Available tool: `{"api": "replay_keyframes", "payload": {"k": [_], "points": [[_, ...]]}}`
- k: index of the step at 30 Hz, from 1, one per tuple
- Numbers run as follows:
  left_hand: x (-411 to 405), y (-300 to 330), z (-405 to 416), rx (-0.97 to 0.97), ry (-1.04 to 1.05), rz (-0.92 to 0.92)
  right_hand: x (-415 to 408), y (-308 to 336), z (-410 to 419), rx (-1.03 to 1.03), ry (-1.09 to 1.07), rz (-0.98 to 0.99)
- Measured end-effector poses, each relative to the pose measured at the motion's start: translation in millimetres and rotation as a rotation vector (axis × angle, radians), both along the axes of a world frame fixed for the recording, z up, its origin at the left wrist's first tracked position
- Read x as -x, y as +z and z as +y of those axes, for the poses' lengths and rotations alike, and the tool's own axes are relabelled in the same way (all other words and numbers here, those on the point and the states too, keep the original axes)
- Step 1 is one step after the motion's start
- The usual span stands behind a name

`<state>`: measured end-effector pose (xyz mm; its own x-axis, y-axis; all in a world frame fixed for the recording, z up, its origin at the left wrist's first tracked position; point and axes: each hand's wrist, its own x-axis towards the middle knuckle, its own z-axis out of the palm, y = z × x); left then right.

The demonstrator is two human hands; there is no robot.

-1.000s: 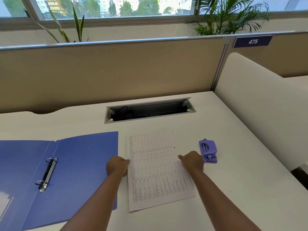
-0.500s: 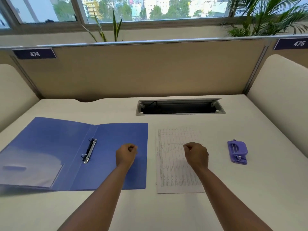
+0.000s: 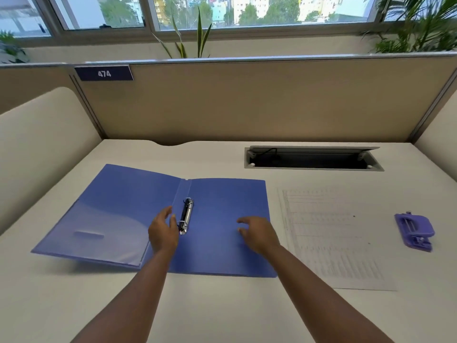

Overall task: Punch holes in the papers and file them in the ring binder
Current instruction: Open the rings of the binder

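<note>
Toward the left half of the pale bench [image 3: 222,305] lies the blue ring binder [image 3: 217,194], spread open and flat, its long axis running left to right and its spine running from the near edge toward the far edge. A metal ring clip [image 3: 186,216] sits along the spine, and no sheet is on its rings; the left cover carries a clear pocket [image 3: 108,233]. The left hand [image 3: 163,231] hovers just beside the clip, fingers loosely spread, holding nothing. The right hand [image 3: 257,233] hangs over the right cover, fingers relaxed and slightly bent, also empty. Just right of the binder lies the paper [image 3: 329,233], a printed table, flat, its long side running from near edge to far edge. Near the right edge sits the purple hole punch [image 3: 414,231], apart from the paper. A cable slot [image 3: 311,158] opens near the far edge.
</note>
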<state>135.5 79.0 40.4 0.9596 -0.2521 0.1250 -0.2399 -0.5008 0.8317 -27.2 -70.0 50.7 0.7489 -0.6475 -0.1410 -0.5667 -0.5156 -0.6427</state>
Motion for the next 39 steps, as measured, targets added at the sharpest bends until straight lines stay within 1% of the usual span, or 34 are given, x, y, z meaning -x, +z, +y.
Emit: {"api": "replay_keyframes", "payload": {"k": [1,3,6,8,12,16,18,20,21,23,26,28,31,33,37,39], "points": [[-6,-2,5,-0.014,-0.042,0.057,-7,-4,7,0.012,0.052,0.07],[-17,-8,12,-0.069,-0.153,0.165,-16,-13,17,0.1,0.149,0.232],[-29,-17,16,-0.195,-0.299,0.205,-16,-26,25,0.181,0.19,0.409],[-32,-19,16,-0.198,-0.348,0.207,-12,-33,26,0.187,0.19,0.458],[-31,-21,13,-0.143,-0.394,0.227,-4,-31,26,0.167,0.158,0.466],[-28,-24,12,-0.106,-0.389,0.228,-1,-28,27,0.139,0.089,0.461],[-27,-25,12,-0.086,-0.362,0.223,-1,-23,29,0.179,0.039,0.439],[-28,-25,11,-0.045,-0.346,0.256,-8,-18,30,0.241,-0.04,0.342],[-28,-25,11,-0.022,-0.347,0.274,-13,-16,32,0.228,-0.08,0.26],[-31,-24,11,0.004,-0.373,0.277,-28,-12,35,0.12,-0.122,0.1],[-36,-29,11,0.027,-0.411,0.294,-53,-8,41,-0.035,-0.04,-0.019],[-36,-31,9,0.049,-0.392,0.325,-70,-7,45,-0.07,0.049,-0.04],[-36,-30,6,0.09,-0.358,0.433,-91,-9,49,-0.084,0.149,-0.042],[-37,-32,5,0.105,-0.352,0.491,-99,-13,49,-0.142,0.152,-0.044],[-37,-34,-1,0.051,-0.368,0.555,-105,-22,45,-0.327,0.094,-0.062],[-40,-31,-4,0.03,-0.368,0.649,-106,-25,40,-0.389,0.103,-0.036]]}}
